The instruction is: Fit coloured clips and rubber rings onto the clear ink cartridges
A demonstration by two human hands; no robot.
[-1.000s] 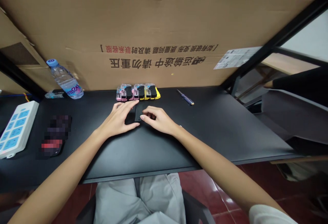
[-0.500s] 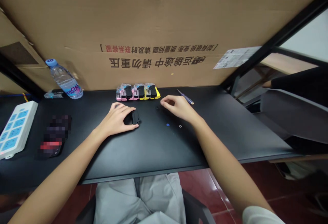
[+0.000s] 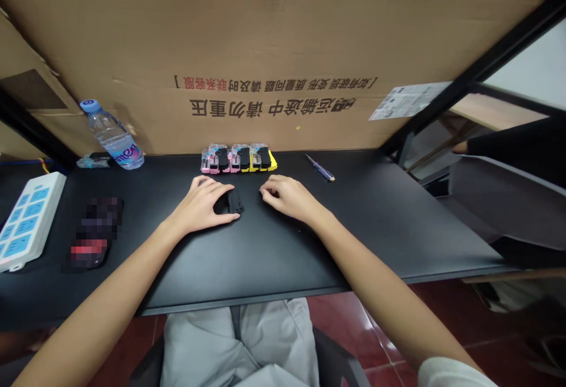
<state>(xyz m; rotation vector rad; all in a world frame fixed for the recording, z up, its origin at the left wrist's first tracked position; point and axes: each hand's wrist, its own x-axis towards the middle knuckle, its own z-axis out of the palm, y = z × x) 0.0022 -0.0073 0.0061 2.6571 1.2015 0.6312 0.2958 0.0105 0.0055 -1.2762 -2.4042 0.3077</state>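
Observation:
My left hand [image 3: 203,204] rests on the black table, its thumb and fingers curved around a small black plastic part [image 3: 234,202] and bracing its two ends. Just to the right is my right hand [image 3: 285,195], low over the tabletop with the fingertips pinched together. Whatever sits in that pinch is hidden or too small to make out. A gap of bare table separates its fingertips from the black part. Behind both hands stands a row of clear-and-black plastic units [image 3: 240,158] with pink and yellow bases.
A screwdriver [image 3: 321,169] lies behind my right hand. To the left are a water bottle [image 3: 115,139], a white power strip [image 3: 30,222] and a blurred dark object [image 3: 95,230]. A large cardboard sheet [image 3: 283,39] rises along the back edge. Someone's dark sleeve [image 3: 513,142] shows at right.
My right hand has moved left and slightly nearer, toward the black part. The tiny dark piece, blue disc and pale ring seen on the table before are out of sight. My left hand stays put.

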